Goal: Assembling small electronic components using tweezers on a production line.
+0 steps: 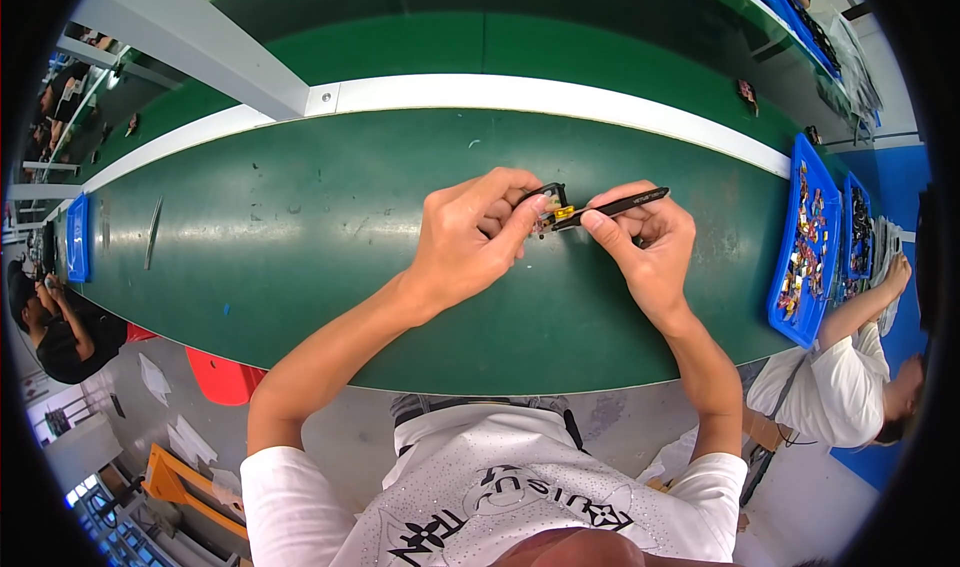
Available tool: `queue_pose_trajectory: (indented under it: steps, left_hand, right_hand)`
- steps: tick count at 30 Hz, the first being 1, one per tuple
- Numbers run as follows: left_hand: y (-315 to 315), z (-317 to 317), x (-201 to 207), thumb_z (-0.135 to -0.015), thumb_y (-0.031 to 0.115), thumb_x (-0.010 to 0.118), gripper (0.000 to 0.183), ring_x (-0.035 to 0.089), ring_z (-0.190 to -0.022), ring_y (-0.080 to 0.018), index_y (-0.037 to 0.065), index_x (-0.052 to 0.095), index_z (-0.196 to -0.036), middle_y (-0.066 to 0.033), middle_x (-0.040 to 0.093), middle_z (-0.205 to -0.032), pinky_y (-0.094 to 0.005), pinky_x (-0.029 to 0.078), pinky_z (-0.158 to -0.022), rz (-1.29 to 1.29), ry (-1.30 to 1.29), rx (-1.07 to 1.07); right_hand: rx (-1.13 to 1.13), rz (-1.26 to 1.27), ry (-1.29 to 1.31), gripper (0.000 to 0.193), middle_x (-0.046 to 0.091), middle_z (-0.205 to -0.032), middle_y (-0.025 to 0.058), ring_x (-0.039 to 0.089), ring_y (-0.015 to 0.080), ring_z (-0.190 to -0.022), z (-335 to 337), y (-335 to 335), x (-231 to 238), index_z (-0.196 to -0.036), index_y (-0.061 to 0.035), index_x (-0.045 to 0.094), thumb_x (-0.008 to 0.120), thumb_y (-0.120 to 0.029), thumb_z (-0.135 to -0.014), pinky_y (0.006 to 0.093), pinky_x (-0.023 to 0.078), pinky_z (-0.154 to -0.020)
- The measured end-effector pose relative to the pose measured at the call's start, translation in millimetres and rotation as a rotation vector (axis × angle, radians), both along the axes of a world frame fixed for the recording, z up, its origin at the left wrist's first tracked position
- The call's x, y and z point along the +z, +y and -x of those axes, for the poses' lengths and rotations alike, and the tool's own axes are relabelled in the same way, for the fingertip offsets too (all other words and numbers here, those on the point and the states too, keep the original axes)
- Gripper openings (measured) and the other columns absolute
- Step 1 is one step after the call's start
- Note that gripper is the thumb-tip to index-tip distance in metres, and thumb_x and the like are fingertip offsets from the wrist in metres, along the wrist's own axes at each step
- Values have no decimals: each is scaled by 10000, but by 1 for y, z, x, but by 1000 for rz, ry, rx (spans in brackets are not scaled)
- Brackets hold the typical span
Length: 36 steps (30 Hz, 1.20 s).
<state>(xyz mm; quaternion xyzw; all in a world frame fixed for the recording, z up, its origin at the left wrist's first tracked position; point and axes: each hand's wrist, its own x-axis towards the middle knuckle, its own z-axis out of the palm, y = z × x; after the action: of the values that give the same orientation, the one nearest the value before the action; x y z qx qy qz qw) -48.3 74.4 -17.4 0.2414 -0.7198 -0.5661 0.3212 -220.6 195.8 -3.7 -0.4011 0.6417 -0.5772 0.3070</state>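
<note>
Above the middle of the green table (pixel 380 247), my two hands meet around a small assembly. My left hand (pixel 465 232) is closed, pinching a small black frame-like part (pixel 552 191) between thumb and fingers. A tiny yellow piece (pixel 564 213) shows at that part, beside the left thumb tip. Black tweezers (pixel 635 203) are gripped in my right hand (pixel 655 252), their tips pointing left at the yellow piece. Whether the tips grip it or only touch it, I cannot tell. My left fingers partly hide the small part.
At the right end, a blue tray (pixel 812 159) holds many small coloured parts; another blue tray (pixel 853 185) stands beyond. Tweezers (pixel 153 232) lie at left, near a blue bin (pixel 78 237). A white rail (pixel 450 90) edges the far side. Co-workers sit at right (pixel 835 392) and left (pixel 75 342).
</note>
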Motion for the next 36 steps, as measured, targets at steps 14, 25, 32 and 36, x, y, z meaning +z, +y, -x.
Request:
queue_pose_trajectory:
  steps: [14, 25, 32, 36]
  left_hand:
    - [-4, -1, 4, -987, 26, 650, 177, 678, -578, -126, -75, 678, -1130, -100, 708, -774, -240, 531, -470, -234, 6, -88]
    - [0, 1, 3, -987, 21, 646, 180, 701, -596, -148, -80, 677, -1132, -114, 716, -777, -250, 562, -492, -152, -1, -5]
    - [2, 0, 3, -987, 15, 639, 197, 737, -669, -179, -79, 674, -1157, -142, 738, -844, -255, 588, -516, -68, 34, 1]
    - [2, -1, 0, -976, 0, 645, 199, 742, -688, -185, -71, 679, -1159, -140, 737, -886, -254, 589, -516, 31, 52, -10]
  right_hand:
    - [2, -51, -205, 99, 684, -792, 15, 534, -6, -623, -1, -1, 5, -988, 33, 680, 743, 4, -917, 166, 379, -539]
    - [6, -27, -162, 101, 640, -717, -24, 448, -23, -569, -1, 0, -1, -990, 38, 689, 746, 3, -914, 180, 307, -503]
    - [-26, -117, -219, 110, 712, -811, 39, 551, 2, -638, -3, -1, 11, -1004, 42, 693, 743, -9, -920, 169, 388, -553]
    - [-8, -137, -283, 120, 738, -877, 89, 673, 73, -769, 0, 0, 11, -1013, 47, 688, 741, -8, -920, 193, 507, -675]
